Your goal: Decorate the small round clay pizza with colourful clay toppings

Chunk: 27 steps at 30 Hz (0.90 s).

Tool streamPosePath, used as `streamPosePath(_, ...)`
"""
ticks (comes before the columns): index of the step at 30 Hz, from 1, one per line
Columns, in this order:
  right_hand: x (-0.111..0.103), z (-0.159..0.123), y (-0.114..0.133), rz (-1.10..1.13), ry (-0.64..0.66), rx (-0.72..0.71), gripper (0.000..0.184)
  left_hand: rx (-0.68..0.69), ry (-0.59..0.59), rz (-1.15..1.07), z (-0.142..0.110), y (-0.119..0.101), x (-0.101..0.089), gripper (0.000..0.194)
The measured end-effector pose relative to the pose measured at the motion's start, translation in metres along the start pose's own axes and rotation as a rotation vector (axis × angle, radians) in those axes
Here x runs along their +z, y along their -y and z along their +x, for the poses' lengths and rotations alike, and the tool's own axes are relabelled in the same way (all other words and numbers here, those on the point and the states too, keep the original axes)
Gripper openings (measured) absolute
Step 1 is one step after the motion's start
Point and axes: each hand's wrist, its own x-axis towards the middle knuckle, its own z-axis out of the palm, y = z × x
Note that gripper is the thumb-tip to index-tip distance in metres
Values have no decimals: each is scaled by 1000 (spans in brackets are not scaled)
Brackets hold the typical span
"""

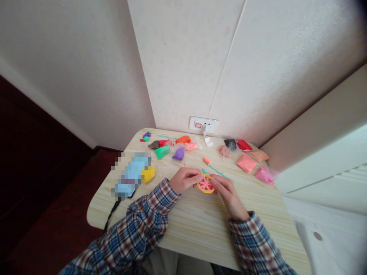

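Observation:
Between my two hands is a small round clay disc [205, 185] with a yellow rim and a pink and red patterned face. My left hand [185, 179] is closed on its left edge, thumb toward the upper part. On the opposite edge, my right hand [226, 190] pinches it with thumb and fingers. Just beyond the disc lies a pointed blue tool [204, 171], partly hidden. Behind the right hand rests a thin blue stick [219, 172], near an orange-pink lump of clay [207, 160].
Bags of coloured clay lie about the wooden table [183, 225]: yellow [148, 174], purple [178, 154], green [162, 152], salmon [247, 163] and pink [265, 174] among them. A blurred phone-like device [133, 173] with a cable is at left. Small clay fruit shapes [146, 137] sit in the far left corner.

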Motion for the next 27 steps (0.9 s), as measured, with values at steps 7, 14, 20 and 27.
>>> streamPosePath(7, 0, 0, 2, 23, 38, 55, 38, -17, 13, -23, 0, -2, 1, 47)
streamPosePath(14, 1, 0, 3, 45, 9, 30, 38, -37, 75, -42, 0, -1, 0, 44)
streamPosePath(20, 1, 0, 4, 58, 25, 30, 39, -32, 88, -46, 1, 0, -1, 43)
streamPosePath(27, 1, 0, 1, -11, -13, -20, 39, -81, 145, -176, 1, -1, 3, 42)
